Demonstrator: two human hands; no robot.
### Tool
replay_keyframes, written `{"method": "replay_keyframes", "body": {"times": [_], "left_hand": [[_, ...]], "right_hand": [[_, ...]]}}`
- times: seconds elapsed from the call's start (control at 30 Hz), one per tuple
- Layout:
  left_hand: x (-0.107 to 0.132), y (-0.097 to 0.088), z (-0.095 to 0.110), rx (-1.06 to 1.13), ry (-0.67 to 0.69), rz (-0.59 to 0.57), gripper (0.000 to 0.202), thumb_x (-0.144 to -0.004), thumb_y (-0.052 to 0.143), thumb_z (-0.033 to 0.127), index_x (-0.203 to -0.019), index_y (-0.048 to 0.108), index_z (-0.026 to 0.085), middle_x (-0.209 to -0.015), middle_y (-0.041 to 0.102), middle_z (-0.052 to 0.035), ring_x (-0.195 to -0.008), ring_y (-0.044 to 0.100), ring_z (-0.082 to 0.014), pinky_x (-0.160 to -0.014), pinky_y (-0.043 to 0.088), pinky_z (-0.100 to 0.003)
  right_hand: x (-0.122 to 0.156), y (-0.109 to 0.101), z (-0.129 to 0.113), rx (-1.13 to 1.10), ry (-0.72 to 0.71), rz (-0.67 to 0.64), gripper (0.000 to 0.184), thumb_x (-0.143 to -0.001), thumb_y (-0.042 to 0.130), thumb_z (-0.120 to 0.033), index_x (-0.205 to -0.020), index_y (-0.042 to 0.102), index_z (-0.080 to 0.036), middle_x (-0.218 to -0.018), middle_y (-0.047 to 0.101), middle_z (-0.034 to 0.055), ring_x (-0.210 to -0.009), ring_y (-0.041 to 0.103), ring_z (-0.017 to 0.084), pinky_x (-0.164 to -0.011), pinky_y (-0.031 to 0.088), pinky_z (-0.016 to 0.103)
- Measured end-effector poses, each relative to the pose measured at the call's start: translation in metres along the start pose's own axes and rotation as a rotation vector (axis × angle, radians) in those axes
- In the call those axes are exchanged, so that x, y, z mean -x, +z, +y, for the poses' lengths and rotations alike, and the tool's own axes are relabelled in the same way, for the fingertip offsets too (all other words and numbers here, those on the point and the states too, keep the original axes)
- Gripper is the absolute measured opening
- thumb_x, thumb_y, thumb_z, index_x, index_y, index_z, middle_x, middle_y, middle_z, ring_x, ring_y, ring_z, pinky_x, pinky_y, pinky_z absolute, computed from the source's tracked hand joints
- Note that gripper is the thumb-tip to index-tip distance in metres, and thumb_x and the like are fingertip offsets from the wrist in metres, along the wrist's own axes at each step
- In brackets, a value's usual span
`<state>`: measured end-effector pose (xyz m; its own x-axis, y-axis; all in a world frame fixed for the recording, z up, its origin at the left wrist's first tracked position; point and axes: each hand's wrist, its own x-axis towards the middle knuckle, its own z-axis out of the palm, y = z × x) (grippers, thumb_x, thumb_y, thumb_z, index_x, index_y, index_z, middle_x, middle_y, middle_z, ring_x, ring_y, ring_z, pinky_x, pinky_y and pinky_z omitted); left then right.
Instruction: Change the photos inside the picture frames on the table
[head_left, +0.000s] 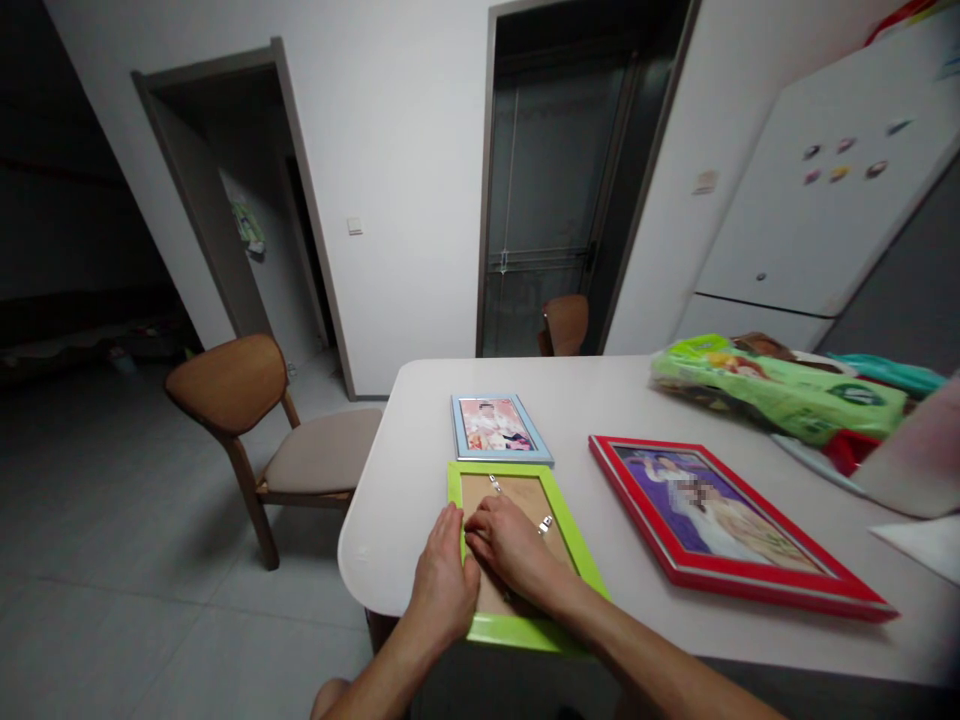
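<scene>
A lime-green picture frame (574, 515) lies face down at the table's near edge, its brown backing board (525, 492) showing. Metal clips (545, 524) stand on the board at the top and right. Along the frame's left side rests my left hand (444, 575), closed over the edge with its thumb toward the board. My right hand (514, 545) reaches across the board, its fingers pinched together near the left inner edge. What those fingertips hold, if anything, is hidden beneath them.
A light-blue picture frame (502, 428) lies just beyond the green one. To the right is a red picture frame (739, 515), face up. Green plastic packaging (787, 390) sits at the back right of the white table (592, 400). A wooden chair (322, 450) stands left.
</scene>
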<state>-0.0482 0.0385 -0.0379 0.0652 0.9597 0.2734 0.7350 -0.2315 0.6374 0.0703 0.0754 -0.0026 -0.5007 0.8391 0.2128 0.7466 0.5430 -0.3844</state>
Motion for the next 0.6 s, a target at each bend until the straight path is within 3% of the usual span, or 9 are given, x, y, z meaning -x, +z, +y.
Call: {"method": "replay_keyframes", "body": {"times": [0.2, 0.3, 0.4, 0.6], "left_hand": [[0.0, 0.0, 0.0, 0.055, -0.016, 0.0, 0.058, -0.064, 0.039, 0.007, -0.121, 0.034, 0.005, -0.128, 0.036, -0.0118, -0.119, 0.029, -0.0177, -0.101, 0.022, -0.031], [0.0, -0.001, 0.002, 0.054, -0.046, -0.008, 0.059, -0.063, 0.04, 0.007, -0.121, 0.035, 0.006, -0.129, 0.035, -0.0115, -0.119, 0.029, -0.0179, -0.101, 0.022, -0.031], [-0.001, -0.002, 0.004, 0.029, -0.056, -0.019, 0.058, -0.063, 0.039, 0.007, -0.121, 0.036, 0.003, -0.128, 0.035, -0.0128, -0.119, 0.029, -0.0184, -0.101, 0.022, -0.031], [-0.001, -0.002, 0.004, 0.05, -0.063, -0.014, 0.059, -0.061, 0.04, 0.007, -0.12, 0.037, 0.007, -0.128, 0.036, -0.01, -0.119, 0.029, -0.0176, -0.101, 0.022, -0.031]], "right_hand": [[-0.006, 0.003, 0.015, 0.008, 0.031, 0.085, 0.023, -0.077, 0.04, -0.024, -0.071, 0.06, -0.014, -0.073, 0.055, 0.0055, -0.073, 0.048, 0.014, -0.067, 0.033, 0.023], [-0.015, 0.001, 0.034, 0.107, 0.157, 0.145, 0.028, -0.079, 0.037, -0.027, -0.075, 0.061, -0.014, -0.075, 0.056, 0.0066, -0.074, 0.048, 0.015, -0.069, 0.032, 0.024], [-0.025, 0.002, 0.051, 0.172, 0.249, 0.148, 0.028, -0.079, 0.038, -0.027, -0.077, 0.063, -0.014, -0.076, 0.056, 0.0073, -0.075, 0.048, 0.015, -0.069, 0.032, 0.025], [-0.03, 0.007, 0.059, 0.167, 0.259, 0.133, 0.028, -0.078, 0.039, -0.027, -0.091, 0.063, -0.02, -0.081, 0.056, 0.0067, -0.079, 0.048, 0.016, -0.069, 0.032, 0.025]]}}
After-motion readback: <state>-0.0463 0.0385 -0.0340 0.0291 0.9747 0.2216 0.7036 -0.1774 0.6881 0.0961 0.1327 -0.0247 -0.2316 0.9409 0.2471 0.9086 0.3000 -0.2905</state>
